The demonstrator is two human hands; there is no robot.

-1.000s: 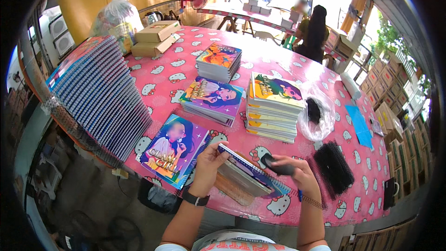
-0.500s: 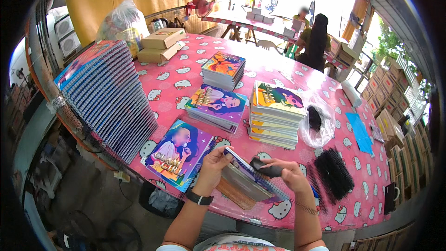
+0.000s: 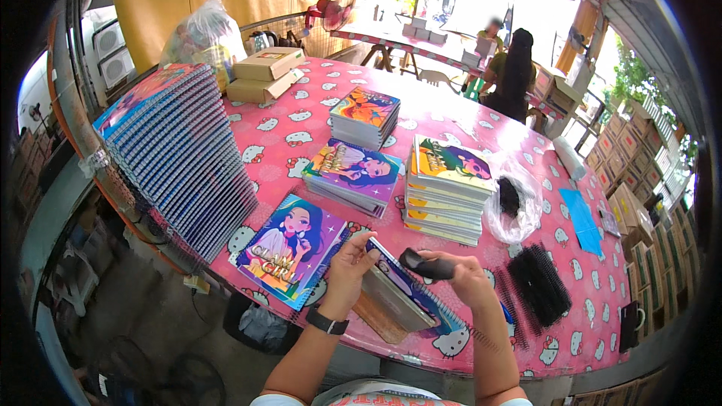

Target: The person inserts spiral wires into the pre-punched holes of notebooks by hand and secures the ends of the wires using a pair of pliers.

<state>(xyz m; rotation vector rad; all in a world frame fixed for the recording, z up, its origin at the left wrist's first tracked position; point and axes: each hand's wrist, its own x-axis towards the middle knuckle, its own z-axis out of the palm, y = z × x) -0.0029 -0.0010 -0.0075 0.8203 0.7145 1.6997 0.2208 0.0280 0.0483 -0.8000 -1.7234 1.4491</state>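
Right now, at the near edge: a spiral notebook (image 3: 402,289) is held tilted just above the pink counter (image 3: 301,116), between the two hands.
Left hand (image 3: 350,263): grip clenched on the notebook's near-left edge, fingers curled over its top corner; a dark wristwatch (image 3: 326,322) sits on the wrist.
Right hand (image 3: 466,278): grip clenched around a black tool (image 3: 423,263), whose tip points left and lies over the notebook's upper edge, touching or nearly so.
Notebook position: its cover faces up and to the right, and its wire binding runs along the lower right side, below the right hand.
Under the notebook: a brown board (image 3: 380,319) lies flat on the counter.
Left of the hands: a single illustrated cover (image 3: 289,248) lies flat, just beside the left hand.
Right of the hands: black binding combs (image 3: 541,286) lie near the right wrist.
Farther back: three stacks of notebooks (image 3: 444,192), and a clear bag (image 3: 511,203).
Far left: a tall fanned stack (image 3: 177,154).
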